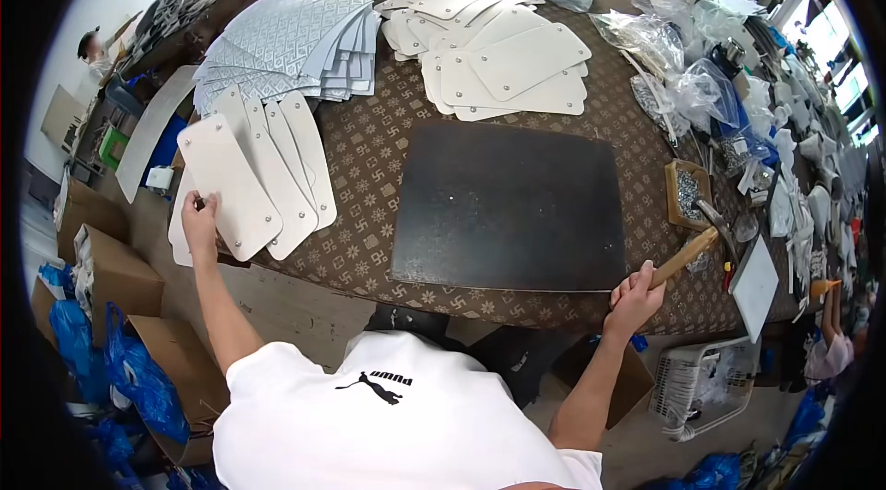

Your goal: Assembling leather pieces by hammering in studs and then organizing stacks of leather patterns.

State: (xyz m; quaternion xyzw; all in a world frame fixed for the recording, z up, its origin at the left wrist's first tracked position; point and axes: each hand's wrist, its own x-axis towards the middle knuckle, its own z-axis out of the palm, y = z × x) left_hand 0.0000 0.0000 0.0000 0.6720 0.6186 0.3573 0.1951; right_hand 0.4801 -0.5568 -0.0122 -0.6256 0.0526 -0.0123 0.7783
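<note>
Your left hand (199, 224) rested on the near edge of a white rounded-rectangle panel with small rivets at its corners (226, 184), fingers curled over the rim in a closed grip, which suited lifting it off the fanned row of like panels (293, 167) at the left of the bench (369, 176). Your right hand (633, 296) was wrapped tight round the wooden handle of a hammer (694, 245), its metal head lying beside a small wooden box of rivets (688, 190), so tool and fasteners sat together within reach. Between your hands lay a dark square working slab (506, 206), bare on top, squarely before you. Further back, plain white panels (503, 52) and patterned grey ones (286, 38) lay in separate heaps, with clear plastic bags (664, 47) crowded along the right.
</note>
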